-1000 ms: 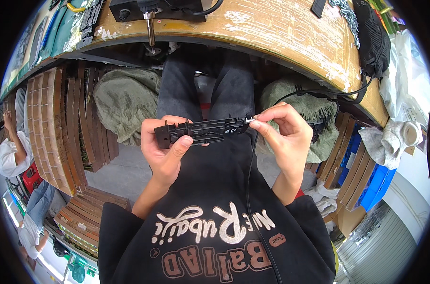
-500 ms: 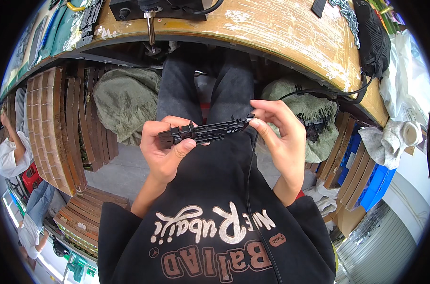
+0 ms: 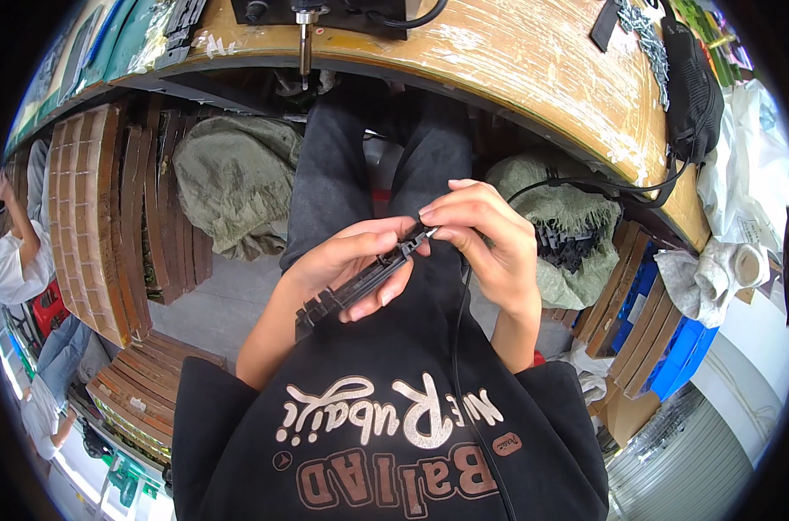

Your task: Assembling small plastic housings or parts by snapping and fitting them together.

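A long, narrow black plastic part (image 3: 360,285) with clips and notches along it lies aslant in my left hand (image 3: 321,265). The left thumb rests along its upper side, and the other fingers support it from beneath. My right hand (image 3: 492,239) is closed in a pinch at the part's far right end, where thumb and fingertips meet. A small pale spot shows between those fingertips, too small to name. A thin black cable (image 3: 458,347) runs down over my dark shirt and passes behind the right hand.
Ahead is a worn wooden bench (image 3: 516,69) with a soldering-iron-like tool (image 3: 305,52) at its edge. Stacked brown trays (image 3: 91,226) and a green-grey sack (image 3: 234,187) stand left. An open sack (image 3: 577,252) of black parts sits right, near blue crates (image 3: 681,347). Other people are far left.
The black part has turned from nearly level to a steeper slant, its left end lower. My left hand has shifted along it toward the right hand, which has moved slightly left.
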`<state>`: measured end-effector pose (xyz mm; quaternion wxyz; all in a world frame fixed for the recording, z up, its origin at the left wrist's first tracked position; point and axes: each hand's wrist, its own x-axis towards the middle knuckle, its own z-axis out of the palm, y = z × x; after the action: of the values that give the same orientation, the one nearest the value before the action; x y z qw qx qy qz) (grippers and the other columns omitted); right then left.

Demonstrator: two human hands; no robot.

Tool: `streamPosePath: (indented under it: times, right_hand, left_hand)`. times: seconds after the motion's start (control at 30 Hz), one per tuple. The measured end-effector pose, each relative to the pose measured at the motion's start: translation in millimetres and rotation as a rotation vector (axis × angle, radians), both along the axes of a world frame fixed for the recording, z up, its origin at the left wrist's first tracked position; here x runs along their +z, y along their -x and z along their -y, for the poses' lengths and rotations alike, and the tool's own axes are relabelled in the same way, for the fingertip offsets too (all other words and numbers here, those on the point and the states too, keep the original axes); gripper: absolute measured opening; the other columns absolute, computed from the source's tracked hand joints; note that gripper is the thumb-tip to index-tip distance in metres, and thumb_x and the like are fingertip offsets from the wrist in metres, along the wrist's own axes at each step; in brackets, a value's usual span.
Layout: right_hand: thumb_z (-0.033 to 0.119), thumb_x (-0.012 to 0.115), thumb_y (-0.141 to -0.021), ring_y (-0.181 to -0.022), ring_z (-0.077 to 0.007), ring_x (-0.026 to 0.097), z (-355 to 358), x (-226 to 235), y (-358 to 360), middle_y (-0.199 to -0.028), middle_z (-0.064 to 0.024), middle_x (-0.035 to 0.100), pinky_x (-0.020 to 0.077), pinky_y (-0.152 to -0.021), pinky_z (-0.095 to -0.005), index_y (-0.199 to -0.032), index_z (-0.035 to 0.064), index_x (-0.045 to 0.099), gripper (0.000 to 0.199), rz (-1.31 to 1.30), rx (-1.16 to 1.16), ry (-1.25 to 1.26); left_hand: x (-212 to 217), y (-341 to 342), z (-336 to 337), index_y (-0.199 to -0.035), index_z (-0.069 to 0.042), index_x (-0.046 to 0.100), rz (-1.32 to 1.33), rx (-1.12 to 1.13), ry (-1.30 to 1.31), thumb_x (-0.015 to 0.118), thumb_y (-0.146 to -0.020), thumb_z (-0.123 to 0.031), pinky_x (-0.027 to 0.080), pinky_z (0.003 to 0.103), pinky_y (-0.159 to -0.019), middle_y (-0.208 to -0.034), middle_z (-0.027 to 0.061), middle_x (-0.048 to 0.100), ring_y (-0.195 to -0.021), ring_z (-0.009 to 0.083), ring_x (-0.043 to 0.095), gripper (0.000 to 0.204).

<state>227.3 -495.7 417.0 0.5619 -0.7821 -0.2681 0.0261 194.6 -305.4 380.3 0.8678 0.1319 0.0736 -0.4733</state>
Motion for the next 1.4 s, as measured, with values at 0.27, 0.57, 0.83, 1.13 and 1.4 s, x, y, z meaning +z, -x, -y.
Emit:
streamPosePath:
  times: [0.27,0.57,0.83,1.13,1.4]
  right_hand:
    - [0.000,0.062,-0.071,-0.080,-0.0196,0.056,-23,-23,-4,-0.087,-0.0064,0.061,0.0435,-0.072,-0.0291,-0.085,0.0037,0.063,0.014,-0.102,0.002,-0.095]
    - [0.005,0.058,-0.080,-0.075,-0.0122,0.056,-42,-30,5,-0.082,-0.0044,0.056,0.0450,-0.070,-0.0244,-0.110,0.0026,0.049,0.031,-0.630,-0.099,-0.150]
    - [0.018,0.052,-0.087,-0.042,-0.0115,0.051,-44,-12,8,-0.054,-0.0089,0.054,0.0367,-0.037,-0.0203,-0.102,0.0000,0.043,0.025,-1.254,0.141,-0.575]
    - [0.007,0.054,-0.083,-0.040,-0.0093,0.047,-57,-4,9,-0.054,-0.0082,0.053,0.0335,-0.036,-0.0189,-0.106,-0.0016,0.044,0.026,-1.100,0.098,-0.514]
    - [0.006,0.054,-0.083,-0.040,-0.0089,0.047,-57,-5,11,-0.054,-0.0072,0.053,0.0333,-0.036,-0.0184,-0.105,-0.0021,0.044,0.026,-1.059,0.069,-0.501]
  left_hand:
    - [-7,1,-10,-0.113,0.006,0.037,-0.016,0.160,0.027,0.049,-0.077,-0.016,0.037,0.020,-0.032,-0.057,0.0107,0.049,-0.036,0.0134,0.044,0.044]
    - [9,-13,-15,-0.096,-0.001,0.051,0.478,0.649,-0.983,0.056,-0.075,-0.001,0.042,0.018,-0.064,-0.083,-0.0001,0.054,-0.072,0.0022,0.049,0.021]
    - [24,-39,-19,-0.095,-0.003,0.050,0.385,0.758,-1.064,0.058,-0.076,-0.005,0.042,0.018,-0.049,-0.074,0.0016,0.054,-0.060,0.0035,0.051,0.020]
    - [26,-44,-25,-0.094,-0.003,0.049,0.335,0.818,-1.019,0.058,-0.077,-0.009,0.036,0.017,-0.033,-0.072,0.0021,0.054,-0.049,0.0045,0.051,0.020]
    - [25,-46,-23,-0.094,-0.003,0.049,0.405,0.826,-1.075,0.058,-0.076,-0.008,0.033,0.018,-0.029,-0.073,0.0032,0.054,-0.046,0.0046,0.051,0.021]
